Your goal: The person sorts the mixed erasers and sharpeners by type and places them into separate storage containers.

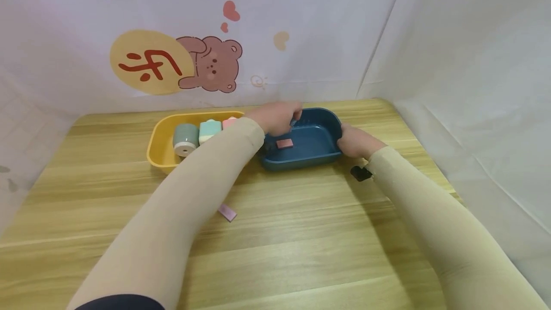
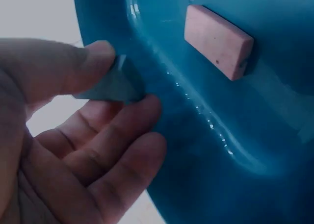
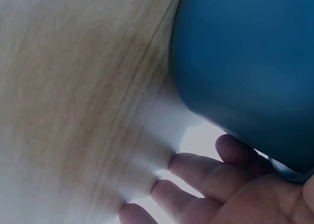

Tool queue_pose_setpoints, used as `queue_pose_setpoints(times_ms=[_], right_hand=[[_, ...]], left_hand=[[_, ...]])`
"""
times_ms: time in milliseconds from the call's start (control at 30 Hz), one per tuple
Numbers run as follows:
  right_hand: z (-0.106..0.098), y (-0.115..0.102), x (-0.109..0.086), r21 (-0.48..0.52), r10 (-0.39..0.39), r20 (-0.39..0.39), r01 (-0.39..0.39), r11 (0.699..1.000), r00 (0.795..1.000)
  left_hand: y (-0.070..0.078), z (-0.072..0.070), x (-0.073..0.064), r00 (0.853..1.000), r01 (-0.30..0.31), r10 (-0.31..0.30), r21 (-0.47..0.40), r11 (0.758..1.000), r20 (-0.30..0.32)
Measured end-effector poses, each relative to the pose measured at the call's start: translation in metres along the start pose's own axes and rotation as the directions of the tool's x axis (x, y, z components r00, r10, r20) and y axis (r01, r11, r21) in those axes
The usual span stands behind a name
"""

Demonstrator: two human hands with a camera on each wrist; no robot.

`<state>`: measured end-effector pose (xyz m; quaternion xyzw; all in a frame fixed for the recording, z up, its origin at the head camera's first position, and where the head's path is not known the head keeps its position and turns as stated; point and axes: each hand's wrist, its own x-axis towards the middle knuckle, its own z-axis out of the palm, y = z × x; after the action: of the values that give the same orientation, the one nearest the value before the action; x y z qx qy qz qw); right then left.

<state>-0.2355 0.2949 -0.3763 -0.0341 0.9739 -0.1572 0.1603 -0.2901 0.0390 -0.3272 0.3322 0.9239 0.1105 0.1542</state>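
My left hand is over the left part of a dark blue plastic bin. Thumb and fingertips pinch a small blue-grey eraser, seen close up in the left wrist view. Below it, on the bin floor, lies a pink eraser with small dark marks. At the bin's right end, my right hand holds the rim. The right wrist view shows its fingers beneath the outer wall, some with their tips at the wooden table; its thumb is mostly out of frame.
A yellow bin stands left of the blue one, partly behind my left arm. Inside are a grey-green container, a mint-and-cream one and a pink item. A lavender bar lies on the table. White printed cloth hangs behind.
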Motion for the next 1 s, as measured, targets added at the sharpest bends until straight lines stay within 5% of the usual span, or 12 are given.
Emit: queue_pose_setpoints(times_ms=[500,767,1000], right_hand=[[0.001,0.001,0.001,-0.008,0.004,-0.004,-0.004,1.0,1.0],[0.001,0.002,0.002,-0.001,0.01,0.005,-0.01,1.0,1.0],[0.001,0.002,0.001,0.008,0.007,0.008,-0.007,1.0,1.0]], left_hand=[[-0.001,0.005,-0.007,0.988,0.071,-0.092,0.164,0.984,0.124],[0.0,0.004,-0.011,0.966,0.146,-0.183,0.197,0.969,0.182],[0.001,0.001,-0.012,0.955,0.159,-0.2,0.191,0.969,0.221]])
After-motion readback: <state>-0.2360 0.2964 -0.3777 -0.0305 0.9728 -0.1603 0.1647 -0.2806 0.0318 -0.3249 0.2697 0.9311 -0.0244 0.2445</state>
